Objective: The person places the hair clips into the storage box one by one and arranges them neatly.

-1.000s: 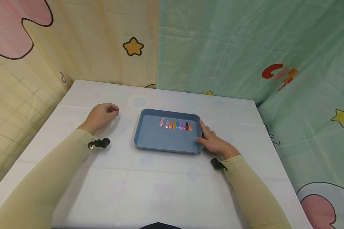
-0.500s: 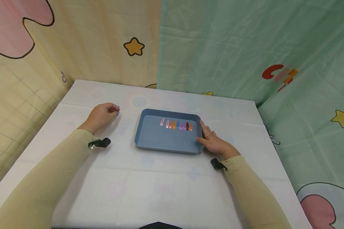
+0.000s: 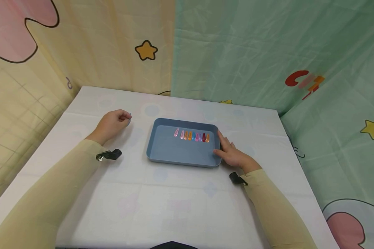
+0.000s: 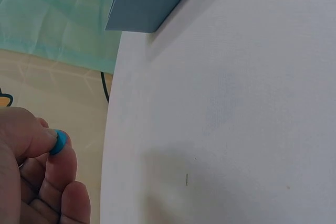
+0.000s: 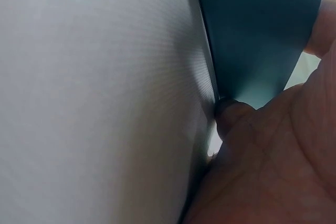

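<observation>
My left hand (image 3: 113, 123) is left of the tray, above the table. Its thumb and forefinger pinch a small blue hair clip (image 4: 59, 142), mostly hidden by the fingers. A shallow blue-grey tray (image 3: 177, 152) lies in the middle of the table. Toward its far side, several hair clips (image 3: 193, 136) in pink, orange, blue, purple and red form a row, with the leftmost pink clip (image 3: 176, 132) set a little apart. My right hand (image 3: 232, 154) holds the tray's right side, thumb over the rim and fingers along the outer wall.
A white cloth with faint prints covers the table (image 3: 137, 207). Patterned curtains, cream (image 3: 112, 45) on the left and green (image 3: 237, 52) on the right, hang behind and beside it. Dark wrist cameras (image 3: 112, 155) sit at both sleeves.
My left hand has shifted slightly right and away from me, and a bit more of the blue hair clip shows past its fingers. The right hand and the tray stay essentially where they were.
</observation>
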A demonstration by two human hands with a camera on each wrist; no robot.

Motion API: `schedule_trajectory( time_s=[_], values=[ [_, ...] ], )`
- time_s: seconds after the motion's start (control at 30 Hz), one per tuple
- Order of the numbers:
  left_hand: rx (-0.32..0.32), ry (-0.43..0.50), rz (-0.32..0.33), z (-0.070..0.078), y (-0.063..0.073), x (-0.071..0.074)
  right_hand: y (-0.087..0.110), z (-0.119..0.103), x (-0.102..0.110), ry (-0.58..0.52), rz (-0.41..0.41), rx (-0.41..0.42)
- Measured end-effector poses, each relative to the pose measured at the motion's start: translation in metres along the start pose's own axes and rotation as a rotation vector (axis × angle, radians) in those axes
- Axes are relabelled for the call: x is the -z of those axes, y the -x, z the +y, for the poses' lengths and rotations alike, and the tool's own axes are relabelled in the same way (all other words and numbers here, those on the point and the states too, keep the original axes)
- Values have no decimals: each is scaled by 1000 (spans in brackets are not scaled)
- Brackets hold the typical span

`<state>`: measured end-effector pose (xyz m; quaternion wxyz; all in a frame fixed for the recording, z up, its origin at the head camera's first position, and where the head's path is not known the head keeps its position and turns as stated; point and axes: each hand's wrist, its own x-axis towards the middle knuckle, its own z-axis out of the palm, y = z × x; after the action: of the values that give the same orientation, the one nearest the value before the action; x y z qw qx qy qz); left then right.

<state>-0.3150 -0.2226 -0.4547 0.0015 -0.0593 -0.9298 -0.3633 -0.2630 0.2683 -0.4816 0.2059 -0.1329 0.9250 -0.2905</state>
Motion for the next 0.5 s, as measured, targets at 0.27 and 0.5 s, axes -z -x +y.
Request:
schedule_trajectory(
  time_s=[0.27,0.5],
  values=[
    [-39,39,1,13,2,0,0,0,0,0,2,-8],
    [-65,57,-7,25,4,-3,0,-1,0,-3,3,-2]
  ],
)
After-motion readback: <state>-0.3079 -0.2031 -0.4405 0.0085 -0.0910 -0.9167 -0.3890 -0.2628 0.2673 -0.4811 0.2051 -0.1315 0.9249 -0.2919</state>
